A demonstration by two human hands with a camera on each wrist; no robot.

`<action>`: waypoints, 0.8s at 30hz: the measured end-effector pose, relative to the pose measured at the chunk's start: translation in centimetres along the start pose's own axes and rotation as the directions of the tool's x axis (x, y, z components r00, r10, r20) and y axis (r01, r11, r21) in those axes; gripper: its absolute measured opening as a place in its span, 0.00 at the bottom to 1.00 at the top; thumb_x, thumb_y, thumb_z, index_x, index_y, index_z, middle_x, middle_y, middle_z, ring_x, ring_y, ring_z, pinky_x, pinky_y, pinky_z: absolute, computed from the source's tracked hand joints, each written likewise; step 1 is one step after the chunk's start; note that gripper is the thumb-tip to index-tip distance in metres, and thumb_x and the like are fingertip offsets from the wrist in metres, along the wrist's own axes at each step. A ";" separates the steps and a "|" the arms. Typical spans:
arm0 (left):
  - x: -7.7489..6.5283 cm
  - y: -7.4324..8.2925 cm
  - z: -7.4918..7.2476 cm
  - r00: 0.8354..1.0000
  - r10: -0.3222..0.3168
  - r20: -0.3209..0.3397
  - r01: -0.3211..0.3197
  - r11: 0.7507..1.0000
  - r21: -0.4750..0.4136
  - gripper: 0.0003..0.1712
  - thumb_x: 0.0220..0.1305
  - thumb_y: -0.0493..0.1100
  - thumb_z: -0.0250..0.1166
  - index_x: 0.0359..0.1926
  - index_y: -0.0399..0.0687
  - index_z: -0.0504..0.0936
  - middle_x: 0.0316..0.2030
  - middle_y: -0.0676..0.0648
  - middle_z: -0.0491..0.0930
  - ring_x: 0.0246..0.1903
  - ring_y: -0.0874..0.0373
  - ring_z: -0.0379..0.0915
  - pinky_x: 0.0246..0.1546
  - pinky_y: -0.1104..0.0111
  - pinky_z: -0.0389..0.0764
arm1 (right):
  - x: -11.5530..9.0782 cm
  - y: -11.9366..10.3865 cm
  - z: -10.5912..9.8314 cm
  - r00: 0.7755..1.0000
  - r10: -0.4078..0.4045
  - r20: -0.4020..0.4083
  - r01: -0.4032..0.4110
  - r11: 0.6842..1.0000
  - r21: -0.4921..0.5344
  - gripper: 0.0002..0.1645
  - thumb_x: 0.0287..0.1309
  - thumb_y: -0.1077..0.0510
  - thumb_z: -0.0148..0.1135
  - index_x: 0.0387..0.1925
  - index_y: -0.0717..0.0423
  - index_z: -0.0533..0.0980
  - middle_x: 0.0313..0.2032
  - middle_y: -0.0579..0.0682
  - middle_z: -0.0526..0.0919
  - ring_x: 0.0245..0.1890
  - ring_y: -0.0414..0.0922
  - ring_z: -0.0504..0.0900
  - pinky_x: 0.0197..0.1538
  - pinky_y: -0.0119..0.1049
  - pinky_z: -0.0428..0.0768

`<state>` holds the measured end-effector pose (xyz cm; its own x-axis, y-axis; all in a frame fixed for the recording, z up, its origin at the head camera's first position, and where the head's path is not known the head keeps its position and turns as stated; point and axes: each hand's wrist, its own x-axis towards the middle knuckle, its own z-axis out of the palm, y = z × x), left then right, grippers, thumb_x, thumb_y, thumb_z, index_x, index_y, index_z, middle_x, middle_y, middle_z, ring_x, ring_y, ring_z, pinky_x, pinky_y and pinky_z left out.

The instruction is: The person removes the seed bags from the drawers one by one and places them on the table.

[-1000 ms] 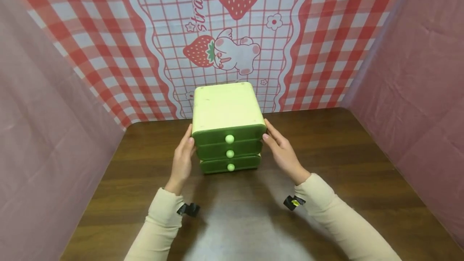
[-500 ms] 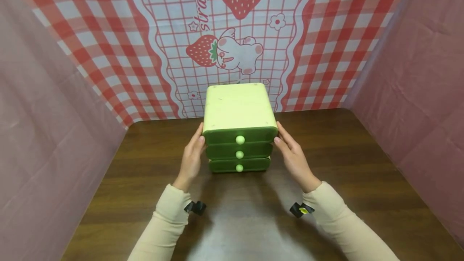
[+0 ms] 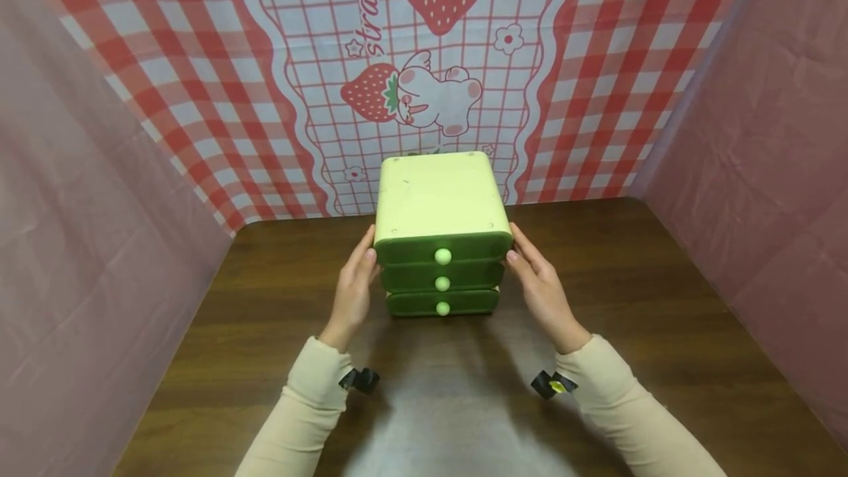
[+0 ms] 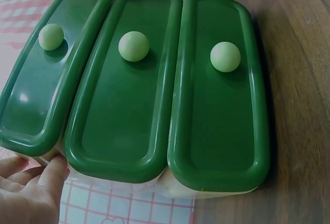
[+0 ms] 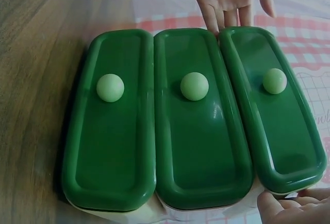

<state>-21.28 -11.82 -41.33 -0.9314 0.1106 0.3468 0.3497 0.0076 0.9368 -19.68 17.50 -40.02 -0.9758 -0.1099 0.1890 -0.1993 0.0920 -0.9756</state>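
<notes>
A small cabinet (image 3: 442,193) with a pale yellow-green top and three dark green drawer fronts stands on the wooden table. Each drawer carries a round light green knob (image 3: 442,283). All three drawers appear pushed in. My left hand (image 3: 351,289) touches the cabinet's left side near the top drawer, fingers extended along it and thumb by the front edge. On the opposite side my right hand (image 3: 545,293) rests likewise. In the left wrist view the left hand (image 4: 31,193) shows beside the top drawer front; the right wrist view shows the right hand (image 5: 296,208) there too.
The brown table (image 3: 265,330) spreads around the cabinet. Close behind it hangs a red-and-white checked cloth (image 3: 318,124) printed with strawberries. Pink cloth walls (image 3: 748,131) enclose both sides. A black wrist strap mount sits on each sleeve.
The cabinet has shifted a little to the right along the table, both hands moving with it. Over the last half second it has hardly moved.
</notes>
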 end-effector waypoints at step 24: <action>3.5 2.5 0.0 0.970 -0.211 -0.125 0.223 0.971 0.091 0.35 0.73 0.57 0.53 0.74 0.45 0.61 0.73 0.45 0.60 0.72 0.52 0.56 0.74 0.58 0.61 | -0.2 -4.1 0.3 0.977 -0.197 -0.081 0.200 0.979 0.041 0.21 0.71 0.57 0.53 0.50 0.75 0.75 0.35 0.41 0.87 0.36 0.38 0.85 0.42 0.30 0.86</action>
<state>-23.68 -11.42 -37.72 -0.9893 -0.0186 0.1444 0.1411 0.1222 0.9824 -18.68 16.81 -36.06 -0.9216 -0.0449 0.3856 -0.3870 0.0278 -0.9216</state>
